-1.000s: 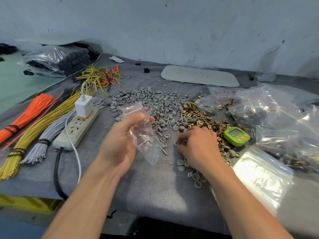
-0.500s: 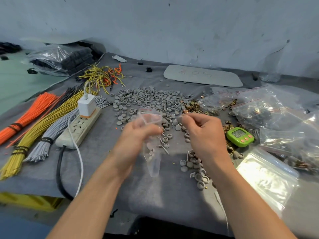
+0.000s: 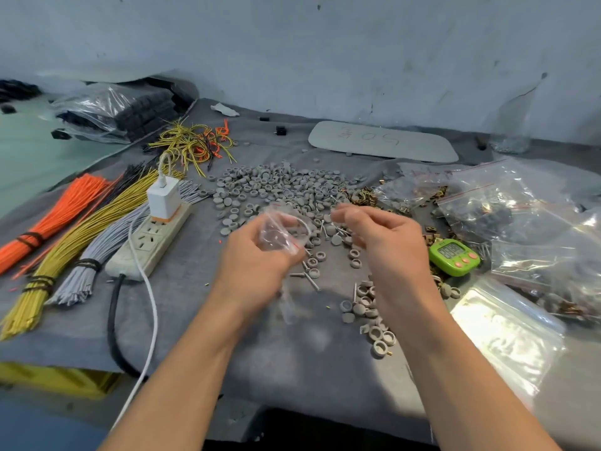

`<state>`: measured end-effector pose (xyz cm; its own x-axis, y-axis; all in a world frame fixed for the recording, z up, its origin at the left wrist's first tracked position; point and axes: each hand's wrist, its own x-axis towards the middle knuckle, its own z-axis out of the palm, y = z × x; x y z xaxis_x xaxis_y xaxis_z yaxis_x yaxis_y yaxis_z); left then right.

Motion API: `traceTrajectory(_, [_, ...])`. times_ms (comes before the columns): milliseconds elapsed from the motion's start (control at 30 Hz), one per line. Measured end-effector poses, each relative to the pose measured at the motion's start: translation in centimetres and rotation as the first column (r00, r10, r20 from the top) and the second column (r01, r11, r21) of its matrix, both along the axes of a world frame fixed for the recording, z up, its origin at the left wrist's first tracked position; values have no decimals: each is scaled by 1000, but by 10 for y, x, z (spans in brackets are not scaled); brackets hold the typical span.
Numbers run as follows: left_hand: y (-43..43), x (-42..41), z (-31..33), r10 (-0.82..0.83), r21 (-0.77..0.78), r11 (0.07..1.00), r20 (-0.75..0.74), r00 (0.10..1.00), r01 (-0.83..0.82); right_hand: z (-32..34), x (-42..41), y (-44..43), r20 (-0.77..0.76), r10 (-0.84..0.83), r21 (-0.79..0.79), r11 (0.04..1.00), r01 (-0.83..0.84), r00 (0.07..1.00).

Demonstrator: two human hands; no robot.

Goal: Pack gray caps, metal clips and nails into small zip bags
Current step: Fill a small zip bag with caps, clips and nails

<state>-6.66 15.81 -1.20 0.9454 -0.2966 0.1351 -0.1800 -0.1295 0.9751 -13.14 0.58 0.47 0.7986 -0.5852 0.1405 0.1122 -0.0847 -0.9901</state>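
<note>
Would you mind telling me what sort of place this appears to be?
Probably a small workshop's hand-packing bench: loose gray caps, metal clips, bundled wires and filled zip bags cover it.

Flat gray board point(image 3: 383, 141), far edge of the bench: faint hand-drawn characters written large across its face, roughly "505", with smaller red marks at their left end that I cannot read. Green timer point(image 3: 454, 257), toward the bench's right edge, just beside my right hand point(image 3: 387, 242): dark digits on its display, too blurred to read.
</note>
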Motion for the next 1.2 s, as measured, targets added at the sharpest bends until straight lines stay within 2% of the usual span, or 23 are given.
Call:
traceTrajectory(67, [2, 5, 3, 65, -137, 987, -103, 993, -79, -5, -1, -6, -170, -100, -245, 968, 56, 980])
traceTrajectory(100, [4, 7, 6, 72, -221, 969, -156, 985, -106, -8, -2, -4, -279, -108, -374, 928, -4, 954])
traceTrajectory(200, [11, 14, 10, 49, -388, 910, -253, 966, -148, -21, 1, 15, -531, -115, -600, 751, -276, 840])
traceTrajectory(267, [14, 16, 7, 73, -397, 900, -265, 961, -178, -26, 2, 25, -552, -209, -719, 609, -334, 807])
traceTrajectory(300, [15, 16, 6, 84, -386, 904, -259, 962, -183, -27, 2, 29, -536, -236, -753, 568, -333, 810])
traceTrajectory(433, [14, 14, 5, 80, -372, 912, -249, 965, -171, -30, 3, 32, -519, -261, -784, 525, -332, 814])
traceTrajectory(567, [14, 15, 5, 70, -377, 912, -252, 965, -165, -30, 3, 26, -532, -335, -785, 540, -304, 778])
traceTrajectory(633, [14, 16, 4, 79, -373, 913, -236, 968, -166, -31, 2, 18, -509, -272, -719, 656, -229, 817])
traceTrajectory(700, [13, 16, 2, 122, -309, 935, -176, 977, -172, -29, 0, 11, -441, -130, -526, 839, -139, 888])
traceTrajectory(767, [9, 14, -2, 168, -150, 973, -60, 984, -176, -27, 0, 4, -335, -5, -278, 956, -94, 942])
traceTrajectory(833, [5, 11, -6, 166, 75, 982, 112, 980, -175, -24, 1, 1, -193, 100, -35, 993, -109, 976])
traceTrajectory(900, [1, 6, -8, 111, 230, 959, 240, 964, -168, -20, 1, 0, -39, 179, 102, 979, -174, 983])
traceTrajectory(1000, [-4, 0, -9, 23, 342, 929, 325, 945, -140, -16, 0, 3, 88, 170, 23, 985, -173, 982])
traceTrajectory(1100, [-8, -2, -10, 10, 379, 915, 322, 947, -139, -13, -2, 5, 108, 40, -201, 980, -18, 993])
traceTrajectory(1200, [-7, -2, -9, 33, 386, 907, 339, 940, -170, -12, -6, 5, 91, 24, -333, 943, 8, 996])
